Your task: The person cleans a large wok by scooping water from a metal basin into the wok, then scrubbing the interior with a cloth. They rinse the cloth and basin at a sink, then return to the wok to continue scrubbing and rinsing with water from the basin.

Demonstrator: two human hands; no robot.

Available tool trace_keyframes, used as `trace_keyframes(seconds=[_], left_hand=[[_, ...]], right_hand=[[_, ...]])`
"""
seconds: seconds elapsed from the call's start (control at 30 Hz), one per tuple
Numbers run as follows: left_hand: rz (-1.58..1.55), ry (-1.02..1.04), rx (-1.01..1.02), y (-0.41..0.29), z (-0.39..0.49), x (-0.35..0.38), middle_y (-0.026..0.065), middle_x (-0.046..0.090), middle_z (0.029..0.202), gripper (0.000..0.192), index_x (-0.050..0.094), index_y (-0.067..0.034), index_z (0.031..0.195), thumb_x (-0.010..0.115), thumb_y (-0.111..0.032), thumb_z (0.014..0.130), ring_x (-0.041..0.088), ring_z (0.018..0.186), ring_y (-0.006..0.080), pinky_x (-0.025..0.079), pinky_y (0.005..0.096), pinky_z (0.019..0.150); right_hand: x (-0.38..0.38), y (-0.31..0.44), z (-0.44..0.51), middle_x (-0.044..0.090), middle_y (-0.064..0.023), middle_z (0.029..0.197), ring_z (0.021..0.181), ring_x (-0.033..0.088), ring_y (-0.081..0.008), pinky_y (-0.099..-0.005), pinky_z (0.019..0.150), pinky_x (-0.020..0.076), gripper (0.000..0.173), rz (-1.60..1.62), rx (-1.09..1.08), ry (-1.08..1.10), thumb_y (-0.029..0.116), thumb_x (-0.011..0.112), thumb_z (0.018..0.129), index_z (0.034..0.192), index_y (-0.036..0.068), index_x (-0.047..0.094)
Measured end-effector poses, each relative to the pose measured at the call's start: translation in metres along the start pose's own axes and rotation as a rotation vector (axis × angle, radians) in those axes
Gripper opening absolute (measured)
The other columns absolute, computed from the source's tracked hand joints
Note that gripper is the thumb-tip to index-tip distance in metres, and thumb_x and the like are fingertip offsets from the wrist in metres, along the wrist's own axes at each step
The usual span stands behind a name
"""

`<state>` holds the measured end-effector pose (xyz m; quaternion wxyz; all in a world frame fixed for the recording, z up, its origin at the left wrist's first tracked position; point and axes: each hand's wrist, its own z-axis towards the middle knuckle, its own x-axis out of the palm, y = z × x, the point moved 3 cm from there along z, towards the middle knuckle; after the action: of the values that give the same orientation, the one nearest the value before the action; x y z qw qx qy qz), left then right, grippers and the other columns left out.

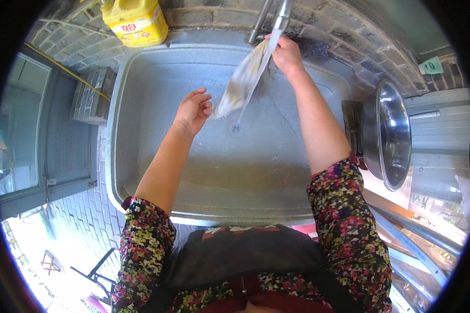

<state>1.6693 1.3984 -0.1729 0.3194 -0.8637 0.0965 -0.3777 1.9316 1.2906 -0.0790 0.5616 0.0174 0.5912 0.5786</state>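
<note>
Beneath the metal faucet [282,17], my right hand [288,54] grips the upper end of a wet, pale cloth [243,80] with yellowish-brown stains. Water runs from the spout beside and over the cloth, which hangs slanting down to the left. My left hand [196,110] is near its lower end with fingers curled; whether they touch or pinch the cloth I cannot tell. Both hands are over a large grey sink [149,129], whose drain [235,128] lies below the cloth. Brownish water lies along the sink's near side.
A yellow plastic jug [135,23] stands at the back left beside a brick wall. At the right, a stainless steel basin [393,135] stands tilted on its side. A green-and-white tube [431,65] is at the far right. A grey-framed window [43,129] borders the left.
</note>
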Motion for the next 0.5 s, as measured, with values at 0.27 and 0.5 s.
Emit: trace_keyframes(seconds=[0.27,0.5], left_hand=[[-0.255,-0.136,-0.467,0.092,-0.023,0.017,0.0188,0.056,0.121,0.047,0.045,-0.006,0.13,0.042,-0.04,0.097,0.054,0.109,0.0291,0.048,0.0392,0.088],[-0.15,0.028,-0.235,0.158,0.021,-0.047,0.0114,0.052,0.126,0.051,0.044,-0.01,0.131,0.036,-0.047,0.097,0.053,0.109,0.0258,0.044,0.0404,0.093]], right_hand=[[0.066,0.032,-0.165,0.064,-0.01,0.087,0.086,0.06,-0.0228,-0.0366,0.079,0.0468,0.023,0.549,0.602,0.284,0.022,0.051,0.087,0.096,0.003,0.062],[0.119,0.062,-0.242,0.065,-0.0165,0.081,0.078,0.062,-0.0381,-0.0464,0.069,0.0481,0.032,0.096,0.249,0.152,0.033,0.052,0.084,0.085,0.002,0.059]])
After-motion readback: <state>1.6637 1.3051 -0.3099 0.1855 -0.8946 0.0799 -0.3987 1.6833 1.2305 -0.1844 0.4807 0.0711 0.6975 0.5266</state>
